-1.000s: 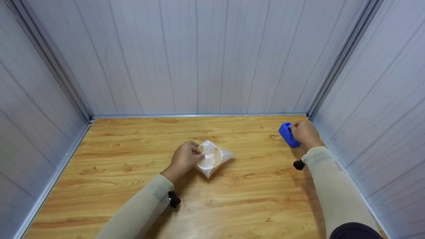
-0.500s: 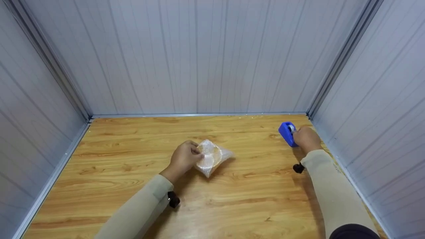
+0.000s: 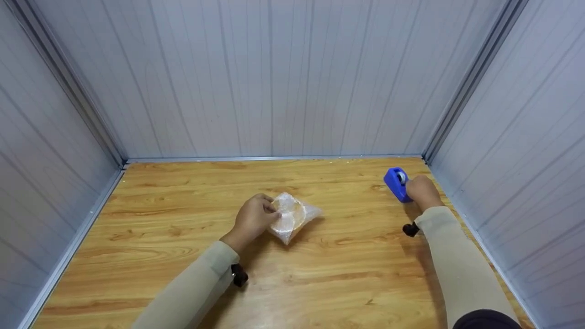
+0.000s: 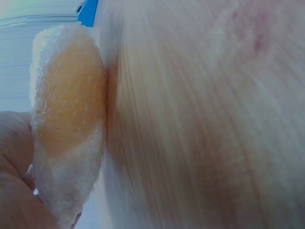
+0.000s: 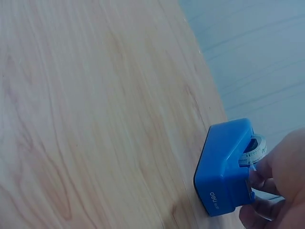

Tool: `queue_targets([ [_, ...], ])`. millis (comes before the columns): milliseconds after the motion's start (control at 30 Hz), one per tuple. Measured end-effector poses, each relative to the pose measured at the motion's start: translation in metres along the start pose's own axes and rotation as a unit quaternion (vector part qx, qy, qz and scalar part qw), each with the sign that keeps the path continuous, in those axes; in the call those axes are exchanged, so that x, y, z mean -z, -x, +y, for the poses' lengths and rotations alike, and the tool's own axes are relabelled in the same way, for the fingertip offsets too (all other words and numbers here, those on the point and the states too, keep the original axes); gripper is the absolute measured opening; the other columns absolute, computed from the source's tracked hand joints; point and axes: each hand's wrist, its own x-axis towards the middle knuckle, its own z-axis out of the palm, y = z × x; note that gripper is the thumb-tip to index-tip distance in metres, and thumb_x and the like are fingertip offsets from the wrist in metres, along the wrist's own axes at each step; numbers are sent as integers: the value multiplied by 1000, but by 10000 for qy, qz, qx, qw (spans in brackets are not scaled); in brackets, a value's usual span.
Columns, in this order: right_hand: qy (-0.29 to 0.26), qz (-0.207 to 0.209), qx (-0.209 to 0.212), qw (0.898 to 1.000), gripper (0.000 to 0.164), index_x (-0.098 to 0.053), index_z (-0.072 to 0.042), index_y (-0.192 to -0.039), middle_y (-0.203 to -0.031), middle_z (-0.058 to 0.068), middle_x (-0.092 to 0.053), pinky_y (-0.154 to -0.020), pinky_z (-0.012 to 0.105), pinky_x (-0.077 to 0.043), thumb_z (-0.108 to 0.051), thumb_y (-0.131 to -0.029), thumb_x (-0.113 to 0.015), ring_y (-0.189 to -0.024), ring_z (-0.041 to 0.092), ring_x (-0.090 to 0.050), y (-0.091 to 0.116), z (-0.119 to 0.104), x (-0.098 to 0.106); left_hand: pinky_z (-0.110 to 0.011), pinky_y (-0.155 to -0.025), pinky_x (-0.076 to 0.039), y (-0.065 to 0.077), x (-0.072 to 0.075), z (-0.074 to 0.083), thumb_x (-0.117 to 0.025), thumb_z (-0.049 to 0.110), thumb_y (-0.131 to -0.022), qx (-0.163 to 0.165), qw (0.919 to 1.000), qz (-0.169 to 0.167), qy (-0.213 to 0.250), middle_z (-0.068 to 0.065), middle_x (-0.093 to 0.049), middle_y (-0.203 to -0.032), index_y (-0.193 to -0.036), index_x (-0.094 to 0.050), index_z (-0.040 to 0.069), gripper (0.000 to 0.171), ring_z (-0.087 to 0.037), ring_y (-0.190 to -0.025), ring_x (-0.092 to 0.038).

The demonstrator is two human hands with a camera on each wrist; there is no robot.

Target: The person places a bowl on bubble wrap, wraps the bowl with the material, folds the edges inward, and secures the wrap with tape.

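My left hand (image 3: 256,214) grips the left corner of a bubble-wrap package (image 3: 292,219) on the wooden tabletop. Something round and orange-yellow shows through the wrap, clearest on the package (image 4: 71,95) in the left wrist view. Off to the right, a blue tape dispenser (image 3: 396,186) stands on the table with a tape roll (image 5: 255,150) in it. At the dispenser's cutter end, the fingers of my right hand (image 3: 422,191) are curled, pinching the free end of the clear tape (image 5: 252,167). Part of the cutter is hidden behind those fingers.
Pale panelled walls (image 3: 292,82) enclose the wooden tabletop (image 3: 320,283) at the back and both sides. The dispenser is near the back right corner, close to the right wall (image 3: 516,183). A small black device (image 3: 238,275) sits at the left wrist.
My right hand has drawn back from the roll toward the cutter end and slightly down, uncovering the tape roll. The left hand and the package have stayed in place.
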Motion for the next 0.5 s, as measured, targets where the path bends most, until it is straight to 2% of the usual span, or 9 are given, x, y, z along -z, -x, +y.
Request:
queue_targets([
  [167, 228, 107, 136, 9996, 46, -71, 15, -123, -122, 32, -76, -95, 54, -61, -18, -110, -44, -97, 33, -70, -33, 20, -4, -48, -106, -64, 1, 1, 0, -93, 17, -96, 14, 10000, -56, 78, -8, -77, -137, -90, -86, 7, 14, -34, -130, -74],
  [267, 360, 151, 135, 9991, 46, -73, 13, -119, -116, 28, -77, -89, 50, -61, -23, -112, -44, -91, 29, -68, -54, 34, -10, -47, -102, -66, 2, 1, -1, -92, 16, -97, -10, 9999, -91, 108, -7, -77, -137, -89, -86, 7, 14, -33, -128, -75],
  [400, 275, 122, 102, 9995, 51, -71, 13, -121, -115, 26, -76, -83, 45, -59, -27, -116, -40, -90, 28, -68, -74, 49, -17, -47, -103, -65, 2, 2, 0, -92, 16, -97, -74, 9999, -43, 55, -8, -78, -136, -89, -86, 6, 14, -33, -128, -75],
  [500, 291, 109, 173, 9994, 52, -70, 15, -123, -116, 29, -75, -85, 46, -59, -26, -117, -38, -94, 30, -69, -48, 33, -12, -47, -104, -65, 3, 2, 0, -92, 17, -97, -30, 10000, -42, 49, -8, -78, -136, -89, -86, 7, 15, -32, -129, -75],
])
